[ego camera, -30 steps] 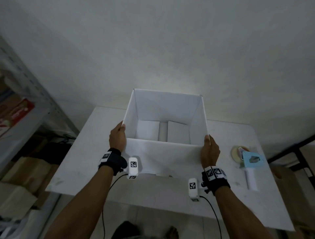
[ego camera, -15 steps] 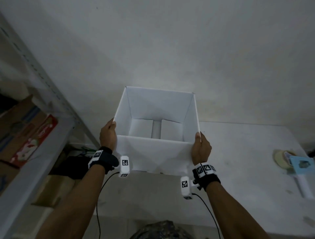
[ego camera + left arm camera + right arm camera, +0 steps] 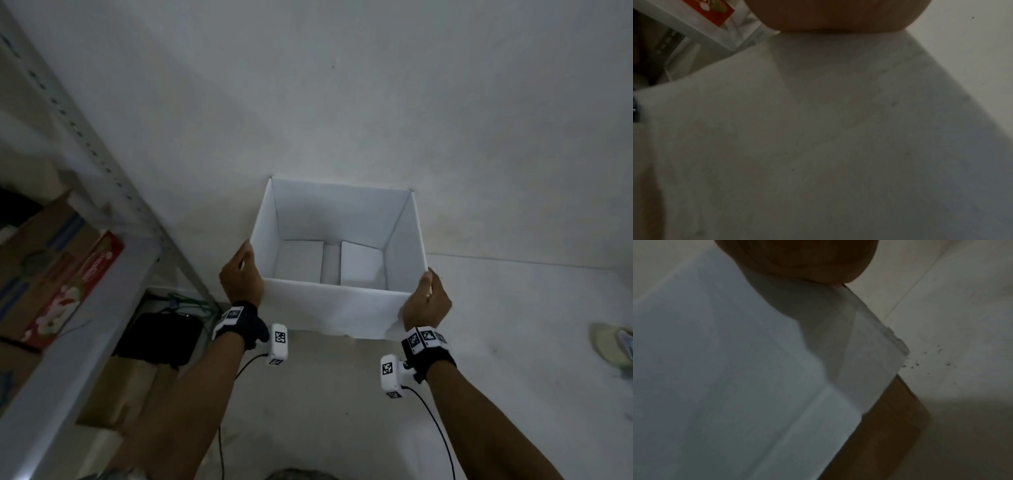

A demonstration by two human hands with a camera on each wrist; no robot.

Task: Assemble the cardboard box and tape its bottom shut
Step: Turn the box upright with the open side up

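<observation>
Head view: cardboard box (image 3: 337,310) held upright, open top up, at 12 o'clock from both hands.
Left hand (image 3: 241,279) grasps the near-left top corner, right hand (image 3: 426,303) the near-right; both equally near. Box over the surface (image 3: 513,325), long axis left-right. Bottom flaps inside show a gap; taping state cannot be told.

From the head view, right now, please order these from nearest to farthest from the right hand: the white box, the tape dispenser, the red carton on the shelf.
1. white box: gripped at its near right corner by the right hand.
2. tape dispenser: right frame edge, on the table.
3. red carton: far left, on the shelf.
</observation>
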